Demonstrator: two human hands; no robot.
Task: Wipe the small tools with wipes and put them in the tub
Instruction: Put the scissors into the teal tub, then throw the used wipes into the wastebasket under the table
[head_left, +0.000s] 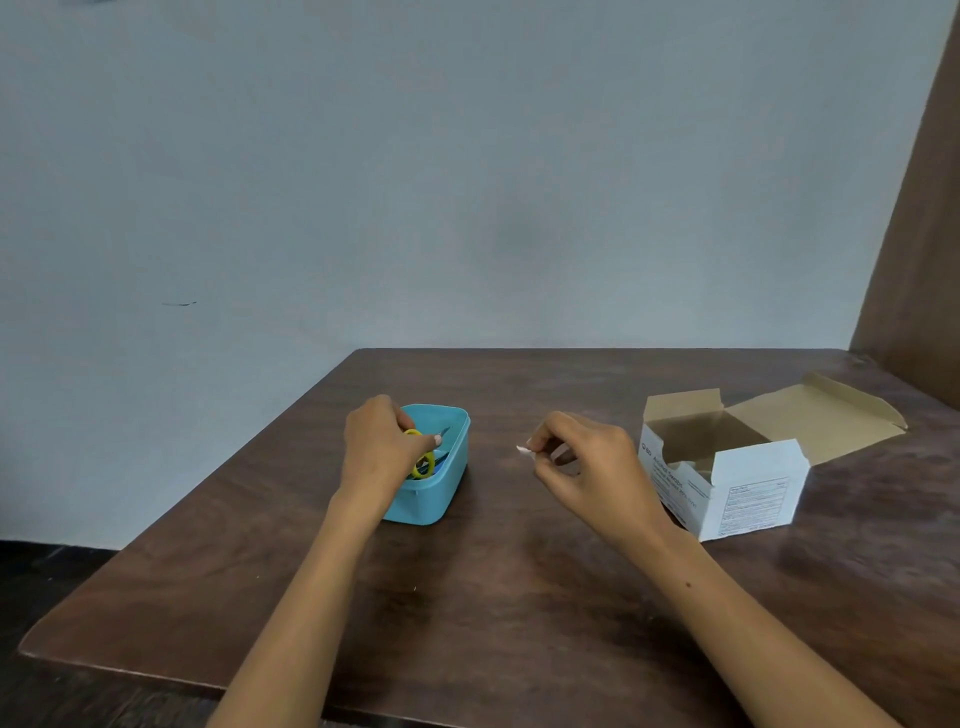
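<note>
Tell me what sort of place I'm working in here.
Probably a plain room with a work desk, not a kitchen or workshop. A dark brown wooden table stands against a bare pale grey wall; on the table are only a small turquoise plastic tub and an opened white cardboard swab box.

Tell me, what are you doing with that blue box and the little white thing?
A person is cleaning small tools. The left hand reaches into the blue tub at yellow-handled scissors. The right hand pinches a small white wipe above the wooden table. An opened cardboard box sits to the right.
</note>
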